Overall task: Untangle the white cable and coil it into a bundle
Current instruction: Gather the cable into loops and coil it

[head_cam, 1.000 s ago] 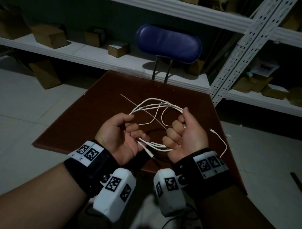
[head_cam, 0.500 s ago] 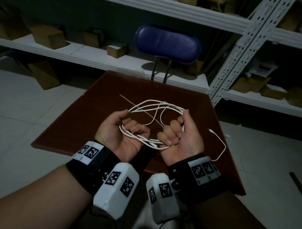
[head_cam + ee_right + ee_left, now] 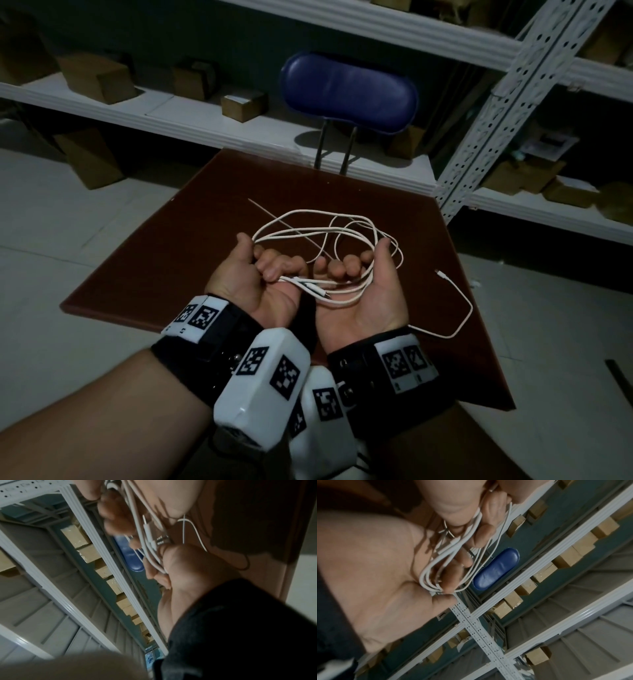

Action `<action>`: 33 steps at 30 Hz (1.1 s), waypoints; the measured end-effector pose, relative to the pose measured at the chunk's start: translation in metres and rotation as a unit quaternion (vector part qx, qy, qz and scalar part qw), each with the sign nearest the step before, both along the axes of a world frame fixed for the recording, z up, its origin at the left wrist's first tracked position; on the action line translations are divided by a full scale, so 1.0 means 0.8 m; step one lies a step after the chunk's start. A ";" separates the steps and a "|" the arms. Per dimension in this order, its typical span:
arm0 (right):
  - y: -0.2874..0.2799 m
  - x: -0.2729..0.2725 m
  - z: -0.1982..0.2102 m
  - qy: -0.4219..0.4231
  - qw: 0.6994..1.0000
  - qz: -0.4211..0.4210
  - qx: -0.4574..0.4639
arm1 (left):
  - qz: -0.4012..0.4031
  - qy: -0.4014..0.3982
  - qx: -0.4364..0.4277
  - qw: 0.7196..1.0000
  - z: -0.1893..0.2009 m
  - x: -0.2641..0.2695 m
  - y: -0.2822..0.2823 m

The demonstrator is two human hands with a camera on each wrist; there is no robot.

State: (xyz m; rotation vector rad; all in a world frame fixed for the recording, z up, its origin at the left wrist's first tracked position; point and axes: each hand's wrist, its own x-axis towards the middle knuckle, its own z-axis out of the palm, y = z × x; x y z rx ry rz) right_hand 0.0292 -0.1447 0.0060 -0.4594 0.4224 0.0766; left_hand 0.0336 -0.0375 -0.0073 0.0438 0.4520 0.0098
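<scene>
I hold the white cable [image 3: 329,222] in several loose loops above the brown table [image 3: 164,274]. Both palms face up and are close together. My left hand [image 3: 270,270] curls its fingers round the near strands, and a plug end [image 3: 318,292] sticks out beside them. My right hand [image 3: 346,270] curls round the loops' right side. A free tail [image 3: 462,318] hangs off the right wrist and ends in a small connector [image 3: 442,274] on the table. The left wrist view shows the bunched cable [image 3: 436,563] under curled fingers. The right wrist view shows cable [image 3: 137,520] and plugs [image 3: 149,534].
A blue chair back [image 3: 349,92] stands just beyond the table's far edge. White metal shelving [image 3: 486,113] with several cardboard boxes [image 3: 96,82] lines the back wall. A thin pale line [image 3: 274,219] crosses the tabletop. Tiled floor surrounds the table.
My hands have drawn closer together and turned more palm-up. The near strands and plug now bunch between them, and the far loops spread wider.
</scene>
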 end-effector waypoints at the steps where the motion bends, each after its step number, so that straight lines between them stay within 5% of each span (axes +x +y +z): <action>1: 0.000 0.000 0.001 0.003 1.000 -0.002 -0.005 | 0.001 0.001 -0.001 1.000 0.000 0.001 0.000; 21: -0.038 0.016 0.001 -0.032 0.998 0.056 -0.017 | -0.169 -0.074 0.067 0.981 0.008 -0.017 0.016; 25: -0.034 0.014 0.001 -0.034 0.998 0.054 -0.013 | -0.146 -0.085 0.010 0.986 0.007 -0.017 0.020; 33: -0.051 0.019 0.004 -0.053 0.993 0.101 -0.013 | -0.126 -0.071 0.037 0.989 0.003 -0.012 0.028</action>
